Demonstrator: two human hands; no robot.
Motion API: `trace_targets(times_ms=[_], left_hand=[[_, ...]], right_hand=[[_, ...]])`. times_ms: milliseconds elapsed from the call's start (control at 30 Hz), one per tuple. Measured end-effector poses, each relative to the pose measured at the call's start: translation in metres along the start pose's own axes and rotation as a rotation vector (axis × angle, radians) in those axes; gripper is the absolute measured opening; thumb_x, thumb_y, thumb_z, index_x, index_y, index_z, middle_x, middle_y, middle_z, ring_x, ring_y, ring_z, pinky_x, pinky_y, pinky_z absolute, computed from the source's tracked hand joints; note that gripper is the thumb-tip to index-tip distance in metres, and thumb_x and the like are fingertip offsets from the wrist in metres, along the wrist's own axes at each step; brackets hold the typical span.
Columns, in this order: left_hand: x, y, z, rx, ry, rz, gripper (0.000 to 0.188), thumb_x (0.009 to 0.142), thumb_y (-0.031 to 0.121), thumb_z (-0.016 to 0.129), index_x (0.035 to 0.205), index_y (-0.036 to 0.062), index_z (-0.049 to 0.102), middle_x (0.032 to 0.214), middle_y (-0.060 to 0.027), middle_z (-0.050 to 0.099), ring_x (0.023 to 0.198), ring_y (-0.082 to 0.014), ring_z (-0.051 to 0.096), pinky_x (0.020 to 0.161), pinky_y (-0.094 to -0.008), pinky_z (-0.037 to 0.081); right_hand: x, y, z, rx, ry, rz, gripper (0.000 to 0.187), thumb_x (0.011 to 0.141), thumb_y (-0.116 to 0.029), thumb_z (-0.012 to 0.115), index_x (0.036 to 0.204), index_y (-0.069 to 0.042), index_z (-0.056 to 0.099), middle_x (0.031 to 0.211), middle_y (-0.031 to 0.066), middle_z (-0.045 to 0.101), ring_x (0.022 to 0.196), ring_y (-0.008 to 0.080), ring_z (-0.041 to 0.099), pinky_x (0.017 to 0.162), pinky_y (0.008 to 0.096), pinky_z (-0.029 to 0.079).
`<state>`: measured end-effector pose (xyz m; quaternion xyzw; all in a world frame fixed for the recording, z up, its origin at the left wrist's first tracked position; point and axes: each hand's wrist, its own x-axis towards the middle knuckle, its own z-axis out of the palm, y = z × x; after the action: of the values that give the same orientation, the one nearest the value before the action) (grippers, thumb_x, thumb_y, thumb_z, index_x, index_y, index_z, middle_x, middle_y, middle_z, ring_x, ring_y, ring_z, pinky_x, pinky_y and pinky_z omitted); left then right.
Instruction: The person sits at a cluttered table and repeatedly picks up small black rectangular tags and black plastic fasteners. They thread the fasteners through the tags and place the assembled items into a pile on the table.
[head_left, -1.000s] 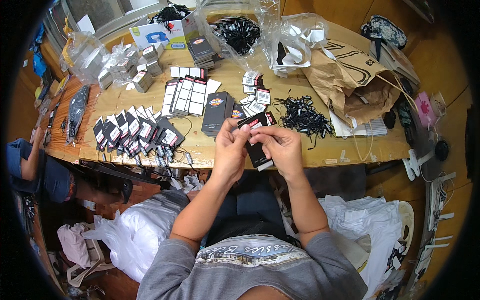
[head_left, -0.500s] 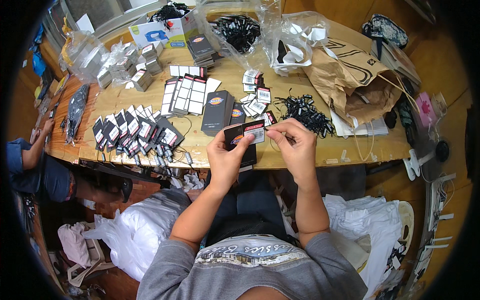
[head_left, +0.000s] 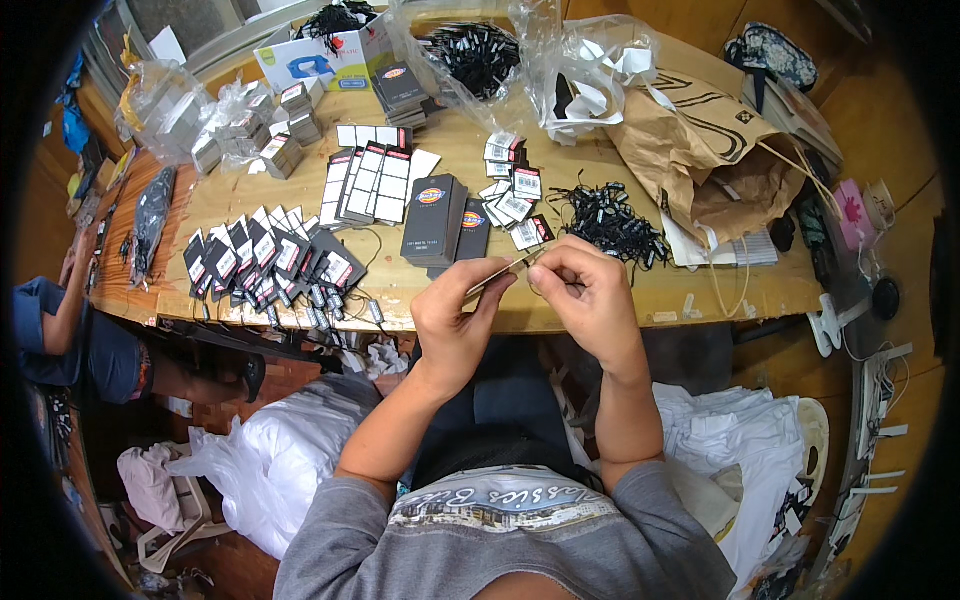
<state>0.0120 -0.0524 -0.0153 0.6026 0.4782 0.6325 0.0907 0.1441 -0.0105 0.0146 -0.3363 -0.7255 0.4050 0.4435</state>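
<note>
Pinched in my left hand (head_left: 452, 320), just over the table's front edge, are hang tags (head_left: 497, 275), tilted so that they show almost edge-on. At their right end, the thumb and fingers of my right hand (head_left: 590, 300) are pressed together; whatever thin thing they pinch is hidden. Beyond my hands stands a stack of dark hang tags (head_left: 433, 225), with another dark tag (head_left: 473, 232) beside it. White barcode tags (head_left: 515, 207) lie loosely piled behind my fingers. A heap of black tag strings (head_left: 610, 228) lies to the right of them.
Strung tags (head_left: 275, 258) spread at the left front. Cards with white panels (head_left: 368, 185) lie behind. Farther back are bundled card stacks (head_left: 283, 155), a box (head_left: 325, 62) and a plastic bag of strings (head_left: 470, 60). A paper bag (head_left: 690, 140) lies right. A person's arm (head_left: 70, 300) shows far left.
The tags have turned from face-up to nearly edge-on. My right hand has moved slightly left, bringing its fingertips against the tags' end.
</note>
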Motion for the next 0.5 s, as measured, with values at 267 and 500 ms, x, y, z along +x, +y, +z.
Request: trace_targets(times_ms=[267, 500], left_hand=[[0.003, 0.003, -0.002, 0.125, -0.044, 0.178, 0.024, 0.060, -0.010, 0.058, 0.081, 0.0006, 0.056, 0.073, -0.0119, 0.057, 0.064, -0.0251, 0.057, 0.055, -0.0292, 0.045], [0.011, 0.012, -0.008, 0.090, -0.310, 0.099, 0.038, 0.064, -0.012, 0.051, 0.099, 0.0007, 0.049, 0.088, -0.0164, 0.054, 0.078, -0.0295, 0.055, 0.066, -0.0313, 0.044]], right_hand=[[-0.001, 0.003, 0.001, 0.069, 0.058, -0.007, 0.009, 0.073, -0.002, 0.056, 0.068, 0.004, 0.051, 0.060, 0.0034, 0.044, 0.048, 0.0058, 0.039, 0.042, 0.0200, 0.031], [0.003, 0.020, 0.005, 0.018, 0.199, -0.126, 0.009, 0.072, -0.002, 0.057, 0.069, 0.004, 0.051, 0.061, 0.0052, 0.046, 0.048, 0.0090, 0.041, 0.044, 0.0211, 0.033]])
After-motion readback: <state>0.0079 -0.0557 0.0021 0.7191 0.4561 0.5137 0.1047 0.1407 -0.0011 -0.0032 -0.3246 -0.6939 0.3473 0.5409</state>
